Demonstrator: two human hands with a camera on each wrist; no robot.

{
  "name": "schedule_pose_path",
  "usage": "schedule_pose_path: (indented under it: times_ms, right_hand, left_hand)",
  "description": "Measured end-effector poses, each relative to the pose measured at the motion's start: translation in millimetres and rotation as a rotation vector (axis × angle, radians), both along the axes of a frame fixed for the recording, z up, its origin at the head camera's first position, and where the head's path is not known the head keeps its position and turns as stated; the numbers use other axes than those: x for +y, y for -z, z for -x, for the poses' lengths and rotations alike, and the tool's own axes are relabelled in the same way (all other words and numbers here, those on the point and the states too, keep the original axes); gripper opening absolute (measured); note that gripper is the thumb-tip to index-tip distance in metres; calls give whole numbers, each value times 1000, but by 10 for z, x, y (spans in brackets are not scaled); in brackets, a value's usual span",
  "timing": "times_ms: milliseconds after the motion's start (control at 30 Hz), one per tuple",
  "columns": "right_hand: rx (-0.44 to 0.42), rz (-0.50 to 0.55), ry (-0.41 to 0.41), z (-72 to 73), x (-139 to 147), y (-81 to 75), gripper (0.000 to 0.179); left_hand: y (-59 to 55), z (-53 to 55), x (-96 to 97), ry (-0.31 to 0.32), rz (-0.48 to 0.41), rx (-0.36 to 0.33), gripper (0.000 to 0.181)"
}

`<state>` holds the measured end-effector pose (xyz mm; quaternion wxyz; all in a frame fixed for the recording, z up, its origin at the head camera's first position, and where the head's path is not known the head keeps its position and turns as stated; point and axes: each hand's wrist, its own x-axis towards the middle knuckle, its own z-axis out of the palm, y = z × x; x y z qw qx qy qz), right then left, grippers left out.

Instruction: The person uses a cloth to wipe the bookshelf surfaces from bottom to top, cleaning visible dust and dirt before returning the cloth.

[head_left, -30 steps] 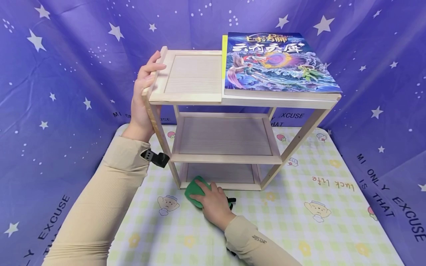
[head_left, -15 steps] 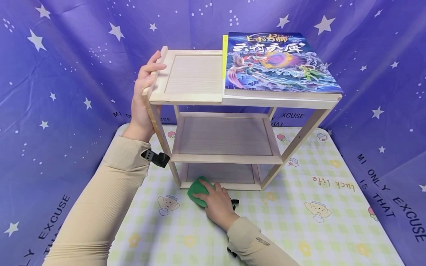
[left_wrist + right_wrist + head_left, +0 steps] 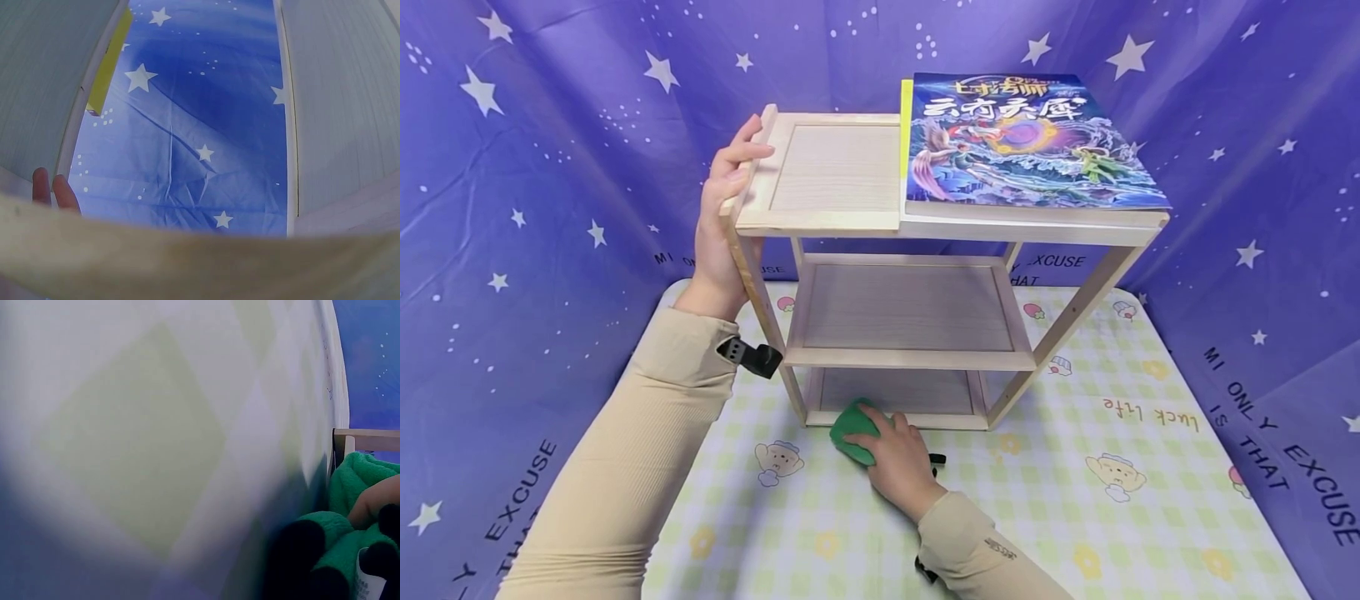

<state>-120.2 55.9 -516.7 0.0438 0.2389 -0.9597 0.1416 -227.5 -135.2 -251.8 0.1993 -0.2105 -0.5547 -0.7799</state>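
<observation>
A pale wooden three-tier shelf [image 3: 910, 359] stands on the table. My left hand [image 3: 717, 237] grips its upper left side, fingers over the side rail of the top tier; two fingertips [image 3: 64, 195] show past a blurred wooden bar in the left wrist view. Down at the front edge of the bottom tier, my right hand [image 3: 898, 462] holds a green cloth [image 3: 852, 432] against the wood. The cloth looks fuzzy and bunched under the palm in the right wrist view, where a white tag [image 3: 369, 581] shows. Part of it is hidden beneath the fingers.
A blue illustrated book [image 3: 1030, 150] lies on the right half of the top tier, over a yellow-edged one [image 3: 906, 125]. A checked tablecloth [image 3: 1037, 500] covers the table. Purple star-patterned curtains [image 3: 572, 167] hang around the back and sides.
My right hand has slid a little to the right along the bottom tier's front edge, taking the green cloth with it. The left hand, shelf and books stay in place.
</observation>
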Motion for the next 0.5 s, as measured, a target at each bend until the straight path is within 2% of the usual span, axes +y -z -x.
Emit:
schedule_pose_path:
  times_ms: [500]
  right_hand:
    - [-13, 88, 53, -9, 106, -7, 49]
  left_hand:
    - [1, -8, -12, -4, 28, -11, 26]
